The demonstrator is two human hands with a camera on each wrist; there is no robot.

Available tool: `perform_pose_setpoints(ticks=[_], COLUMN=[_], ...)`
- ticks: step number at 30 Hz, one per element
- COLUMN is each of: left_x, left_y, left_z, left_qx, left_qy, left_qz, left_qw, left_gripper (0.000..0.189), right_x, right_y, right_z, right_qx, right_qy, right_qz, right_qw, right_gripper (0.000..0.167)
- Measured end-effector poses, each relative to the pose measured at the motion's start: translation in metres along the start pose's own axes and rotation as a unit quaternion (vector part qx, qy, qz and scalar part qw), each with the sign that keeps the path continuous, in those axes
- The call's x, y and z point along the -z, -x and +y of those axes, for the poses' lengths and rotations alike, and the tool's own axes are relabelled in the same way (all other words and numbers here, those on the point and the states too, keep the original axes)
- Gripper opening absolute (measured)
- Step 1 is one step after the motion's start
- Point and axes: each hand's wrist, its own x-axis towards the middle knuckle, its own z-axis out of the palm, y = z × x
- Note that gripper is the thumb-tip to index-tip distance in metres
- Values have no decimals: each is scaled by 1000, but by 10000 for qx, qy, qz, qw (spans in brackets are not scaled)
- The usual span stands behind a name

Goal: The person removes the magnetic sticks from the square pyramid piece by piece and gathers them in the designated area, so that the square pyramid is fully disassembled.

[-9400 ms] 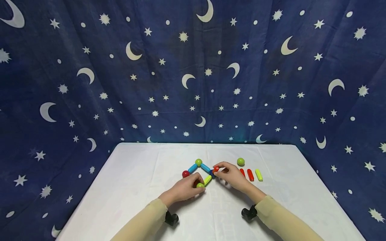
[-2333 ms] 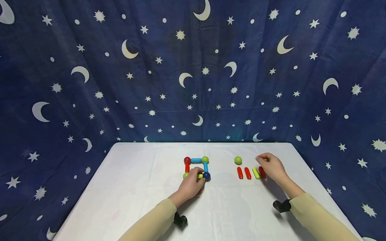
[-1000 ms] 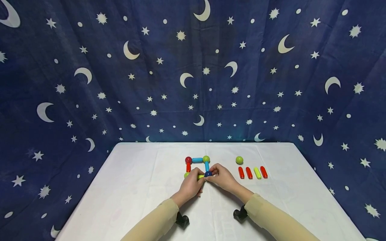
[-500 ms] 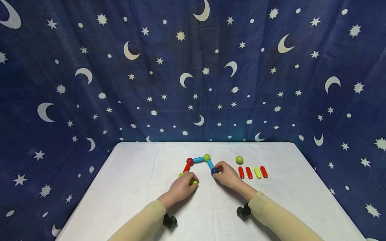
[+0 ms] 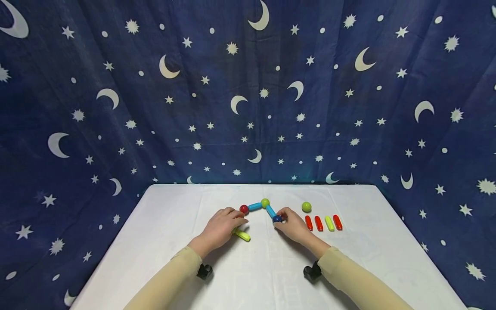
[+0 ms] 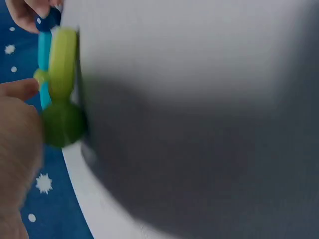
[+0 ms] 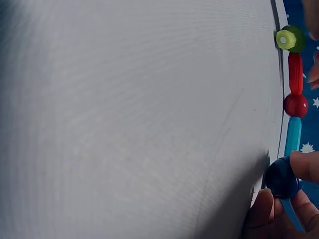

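The right hand [image 5: 294, 224] pinches the blue ball [image 7: 282, 178] between thumb and fingers, at the right end of a bent chain lying on the white worktop [image 5: 162, 228]. From that ball a blue rod [image 5: 271, 211] runs away from the person to the top green ball [image 5: 265, 202]; a second blue rod [image 5: 255, 206] joins this to the red ball [image 5: 243, 209]. A red rod [image 7: 295, 73] leads on from there to the lower green ball [image 6: 64, 124], and a yellow rod [image 5: 242, 235] sticks out from it, its far end free and well apart from the blue ball. The left hand [image 5: 221, 227] is spread loosely over that side of the chain, gripping nothing; the right wrist view shows a gap between its fingers and the red rod. To the right of the right hand, a loose green ball [image 5: 306, 207] sits behind a row of four loose rods: two red ones [image 5: 318, 224] side by side, a yellow one [image 5: 329, 224], then another red one [image 5: 338, 222]. Behind the worktop hangs a dark blue curtain [image 5: 217, 125] with moons and stars.
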Motion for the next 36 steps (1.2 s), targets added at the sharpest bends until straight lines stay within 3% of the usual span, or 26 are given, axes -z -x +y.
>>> perform_pose_setpoints(ticks=[4,10,18,23,28,31,34,36], left_x=[1,0,-6,-6,-4,-3,0,1], left_y=[5,8,10,10,9,7,0,-8], left_z=[-13,-16,10,34,56,65,65,60], left_qx=[-545,-1025,-1759,-1913,-1943,-1797,-1230,-529], left_qy=[-509,-581,-373,-284,-291,-22,500,844], left_qz=[-221,-216,-41,-17,-134,-325,-443,-415], left_qw=[9970,9928,9837,9811,9804,9832,9902,9942], left_gripper=[35,30,29,25,25,27,31,31], right_x=[-1,-3,-3,-5,-8,-8,-8,-8], right_y=[-1,-3,-9,-12,-12,-12,-12,-14], right_z=[0,0,3,3,-1,-4,-7,-7], right_qx=[-12,60,300,393,564,688,679,668], right_qy=[6,44,71,-122,-243,-227,-279,-336], right_qz=[7,-27,-126,-204,-370,-525,-713,-773], right_qw=[10000,10000,9994,9989,9974,9960,9948,9942], right_gripper=[29,29,34,33,27,30,33,36])
